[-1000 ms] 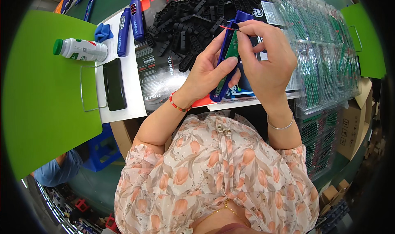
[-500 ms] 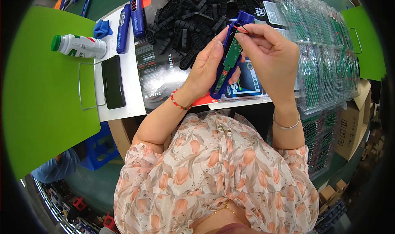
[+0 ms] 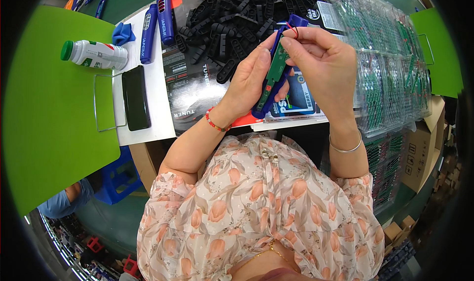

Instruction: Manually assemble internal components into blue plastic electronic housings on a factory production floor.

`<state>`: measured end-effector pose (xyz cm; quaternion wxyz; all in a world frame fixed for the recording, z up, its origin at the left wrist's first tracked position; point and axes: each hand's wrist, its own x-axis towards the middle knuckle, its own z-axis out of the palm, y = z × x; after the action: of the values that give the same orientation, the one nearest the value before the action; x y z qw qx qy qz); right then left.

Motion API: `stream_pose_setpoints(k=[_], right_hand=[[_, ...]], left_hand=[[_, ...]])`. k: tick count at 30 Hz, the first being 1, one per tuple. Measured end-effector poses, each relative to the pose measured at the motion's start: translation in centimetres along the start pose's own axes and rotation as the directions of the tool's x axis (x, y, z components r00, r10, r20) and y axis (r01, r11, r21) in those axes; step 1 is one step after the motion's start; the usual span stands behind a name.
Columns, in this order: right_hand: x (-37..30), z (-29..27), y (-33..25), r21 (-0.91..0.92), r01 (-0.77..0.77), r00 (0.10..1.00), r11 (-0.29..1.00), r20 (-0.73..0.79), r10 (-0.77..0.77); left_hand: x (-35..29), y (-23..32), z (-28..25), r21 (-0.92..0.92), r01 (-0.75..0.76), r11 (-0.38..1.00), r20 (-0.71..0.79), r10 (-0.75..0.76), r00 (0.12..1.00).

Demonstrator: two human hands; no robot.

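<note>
- Right, both hands are on one piece: a long blue housing held above the near edge of the printed sheet, in front of the person's chest
- Long axis on a slant, near end low and to the left, far end up and to the right, pointing away from the body
- Along that same line lies a narrow green circuit board, long side to long side with the housing's open face; whether it sits fully down inside, the view does not settle
- Left hand wraps the housing's middle from the left, thumb by the board's edge, fingertips showing round the right side
- Over at the far end comes the right hand, thumb and forefinger pinching at the board's upper end; whether wire is caught there too, I cannot tell
- Just above that pinch a thin red wire loops, close to the housing's far tip, so the right hand is the nearer one to it
- Beyond and to the left, a heap of black slotted parts; well off to the right, clear trays of green boards
</note>
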<state>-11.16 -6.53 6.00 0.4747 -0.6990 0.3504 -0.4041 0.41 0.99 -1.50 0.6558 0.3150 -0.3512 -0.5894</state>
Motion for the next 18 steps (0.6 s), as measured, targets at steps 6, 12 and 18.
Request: stream_pose_setpoints(k=[6,12,18], right_hand=[[0.2,0.2,-0.2,0.000,-0.002,1.000,1.000,0.013,0.002],[0.4,-0.3,0.6,-0.120,0.050,0.998,0.991,0.036,-0.046],[0.2,-1.0,1.4,-0.305,0.287,0.957,0.908,0.044,-0.288]], left_hand=[[0.1,0.3,0.1,-0.020,0.005,1.000,-0.008,-0.005,1.000],[0.0,0.4,0.0,-0.022,0.040,0.999,-0.024,-0.040,0.999],[0.0,0.1,0.0,-0.039,0.041,0.998,-0.046,-0.043,0.998]])
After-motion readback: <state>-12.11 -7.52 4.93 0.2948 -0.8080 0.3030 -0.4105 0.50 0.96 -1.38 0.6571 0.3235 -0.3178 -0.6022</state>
